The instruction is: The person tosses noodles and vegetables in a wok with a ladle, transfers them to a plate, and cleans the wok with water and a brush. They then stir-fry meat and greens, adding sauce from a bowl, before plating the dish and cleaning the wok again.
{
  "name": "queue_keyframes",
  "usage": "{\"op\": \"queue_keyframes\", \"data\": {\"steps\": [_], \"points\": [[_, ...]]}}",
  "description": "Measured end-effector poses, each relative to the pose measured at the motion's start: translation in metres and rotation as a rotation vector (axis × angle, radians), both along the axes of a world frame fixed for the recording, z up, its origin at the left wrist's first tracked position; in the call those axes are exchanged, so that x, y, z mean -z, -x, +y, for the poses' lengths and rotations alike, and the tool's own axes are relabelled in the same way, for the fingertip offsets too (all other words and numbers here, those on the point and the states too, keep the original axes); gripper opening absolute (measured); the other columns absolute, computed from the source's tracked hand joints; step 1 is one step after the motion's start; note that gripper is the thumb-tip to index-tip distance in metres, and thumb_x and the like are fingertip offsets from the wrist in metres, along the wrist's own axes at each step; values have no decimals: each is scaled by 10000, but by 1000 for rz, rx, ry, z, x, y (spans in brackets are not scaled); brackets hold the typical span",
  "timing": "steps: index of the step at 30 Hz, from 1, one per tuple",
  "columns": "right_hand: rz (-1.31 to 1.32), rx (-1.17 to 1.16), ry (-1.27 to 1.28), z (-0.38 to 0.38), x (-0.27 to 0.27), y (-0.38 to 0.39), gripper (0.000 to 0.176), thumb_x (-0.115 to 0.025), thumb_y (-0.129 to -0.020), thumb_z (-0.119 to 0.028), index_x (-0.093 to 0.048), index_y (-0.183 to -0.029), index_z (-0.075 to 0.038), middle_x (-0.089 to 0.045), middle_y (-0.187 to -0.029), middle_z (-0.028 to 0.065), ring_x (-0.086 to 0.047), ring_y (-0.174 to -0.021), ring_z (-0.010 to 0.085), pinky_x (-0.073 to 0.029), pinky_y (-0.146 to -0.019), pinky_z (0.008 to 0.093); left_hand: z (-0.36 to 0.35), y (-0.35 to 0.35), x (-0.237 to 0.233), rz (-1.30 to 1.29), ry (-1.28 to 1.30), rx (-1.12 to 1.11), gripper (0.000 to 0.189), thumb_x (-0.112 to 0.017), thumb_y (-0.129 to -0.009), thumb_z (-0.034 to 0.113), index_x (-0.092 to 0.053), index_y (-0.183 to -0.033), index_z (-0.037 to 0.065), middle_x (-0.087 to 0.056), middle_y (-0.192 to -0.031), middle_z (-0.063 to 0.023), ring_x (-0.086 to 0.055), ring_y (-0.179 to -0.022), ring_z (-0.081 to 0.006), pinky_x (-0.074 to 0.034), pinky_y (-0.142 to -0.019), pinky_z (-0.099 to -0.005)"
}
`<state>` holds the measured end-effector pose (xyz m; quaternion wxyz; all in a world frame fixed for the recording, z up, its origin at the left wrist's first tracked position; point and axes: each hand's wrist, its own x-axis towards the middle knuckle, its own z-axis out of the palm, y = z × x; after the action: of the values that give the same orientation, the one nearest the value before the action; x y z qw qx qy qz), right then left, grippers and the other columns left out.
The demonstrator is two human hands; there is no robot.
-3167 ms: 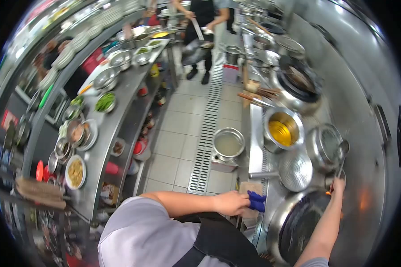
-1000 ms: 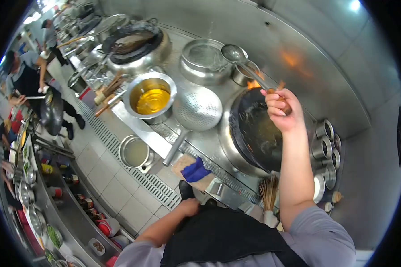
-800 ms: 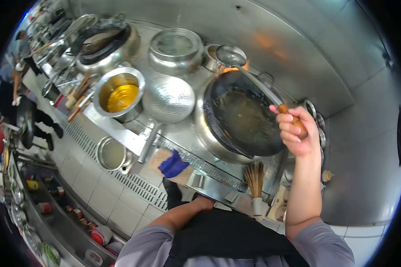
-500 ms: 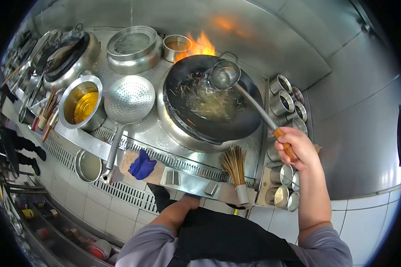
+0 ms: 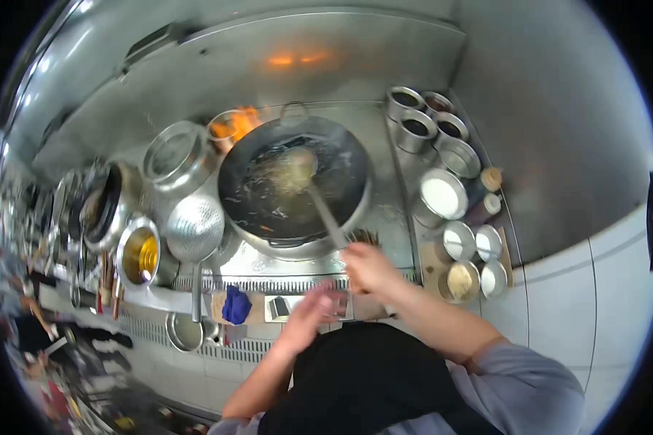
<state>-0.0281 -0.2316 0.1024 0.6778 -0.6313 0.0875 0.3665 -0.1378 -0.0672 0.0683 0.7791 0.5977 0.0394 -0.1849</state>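
My right hand (image 5: pixel 370 270) is closed around the handle of a long ladle (image 5: pixel 326 214). The ladle's bowl, smeared by motion, is down in the watery liquid of a large black wok (image 5: pixel 347 206). Thin shreds float in that liquid. My left hand (image 5: pixel 310 319) is raised in front of the stove edge, close to my right hand. Its fingers are blurred but look stretched out, with nothing held. A bamboo wok brush (image 5: pixel 363 236) shows only in part behind my right hand.
Flames (image 5: pixel 247 119) rise at the wok's back left. Left of the wok are a perforated skimmer (image 5: pixel 196 226), a lidded pot (image 5: pixel 173 158) and a pot of yellow oil (image 5: pixel 147 254). A blue cloth (image 5: pixel 236 305) lies at the front edge. Seasoning containers (image 5: pixel 444 196) stand right. People are at far left.
The ladle went from above the wok's far side down into the liquid, and my right hand came left and nearer. My left hand rose into view from beside my body. The camera view turned.
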Motion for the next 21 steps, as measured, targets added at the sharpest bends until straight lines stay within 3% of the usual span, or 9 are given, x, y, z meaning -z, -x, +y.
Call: {"op": "queue_keyframes", "data": {"steps": [2, 4, 5, 6, 9, 11, 13, 17, 21], "points": [[-247, -12, -223, 31, -3, 28, 414, -513, -947, -281, -484, -1281, -39, -589, -766, 23, -563, -592, 136, -474, -541, 291, 15, -13, -20, 39, 320, -187, 650, -402, -962, 453, -169, -1448, 88, -481, -1271, -244, -596, -1040, -332, -544, -806, -441], [-358, -479, 47, 4, -6, 24, 501, -528, -932, -354, -464, -1313, -36, -643, -881, 75, -616, -706, 215, -495, -659, 338, 58, -12, -58, 184, 347, -185, 633, -485, -947, 323, -161, -1458, 136, -505, -1238, -257, -610, -990, -382, -570, -715, -436], [-830, -585, 295, -9, 27, 17, 463, -536, -905, -399, -551, -1097, 22, -647, -882, 166, -632, -700, 274, -514, -673, 385, 79, -6, -56, 170, 248, -211, 653, -523, -926, 239, -160, -1457, 127, -527, -1206, -253, -635, -906, -391, -579, -674, -412], [-871, -606, 566, -28, 43, 19, 548, -548, -887, -415, -469, -1226, 9, -642, -927, 184, -630, -803, 294, -509, -709, 397, 91, -2, -67, 147, 97, -212, 669, -533, -914, 166, -150, -1461, 129, -532, -1204, -253, -659, -830, -359, -575, -624, -357], [-640, -591, 1096, -85, 100, 34, 783, -610, -808, -457, -327, -1381, -5, -627, -982, 223, -626, -925, 333, -502, -758, 432, 107, 2, -78, 186, -483, -189, 674, -595, -864, 151, -244, -1433, 75, -512, -1229, -270, -630, -942, -375, -557, -714, -400], [-779, -610, 1215, -100, 138, 53, 824, -630, -779, -447, -302, -1381, 10, -596, -1057, 254, -622, -883, 378, -502, -766, 428, 89, -2, -79, -287, -1721, -48, 675, -669, -781, 136, -363, -1370, 18, -466, -1275, -288, -527, -1125, -400, -473, -900, -446], [-630, -566, 1071, -104, 149, 52, 789, -620, -786, -387, -293, -1396, -9, -600, -1062, 253, -627, -903, 359, -515, -732, 430, 46, -27, -87, -459, -1562, -128, 691, -709, -709, 122, -415, -1318, -20, -349, -1388, -263, -322, -1305, -406, -275, -1082, -462], [-68, -159, 539, -109, 146, 30, 730, -606, -787, -288, -295, -1412, -76, -617, -997, 218, -650, -775, 316, -526, -546, 403, 29, -73, 1, -590, -1780, 76, 870, -638, -793, 357, -195, -1442, -13, -172, -1508, -208, -139, -1410, -347, -178, -1131, -462], [-148, 76, 106, -137, 50, 11, 689, -614, -838, -148, -261, -1427, -92, -617, -902, 139, -619, -598, 233, -494, -437, 348, 37, -69, -15, -589, -1721, 57, 881, -670, -776, 365, -214, -1446, 20, -196, -1497, -214, -147, -1408, -351, -173, -1127, -471]]}}
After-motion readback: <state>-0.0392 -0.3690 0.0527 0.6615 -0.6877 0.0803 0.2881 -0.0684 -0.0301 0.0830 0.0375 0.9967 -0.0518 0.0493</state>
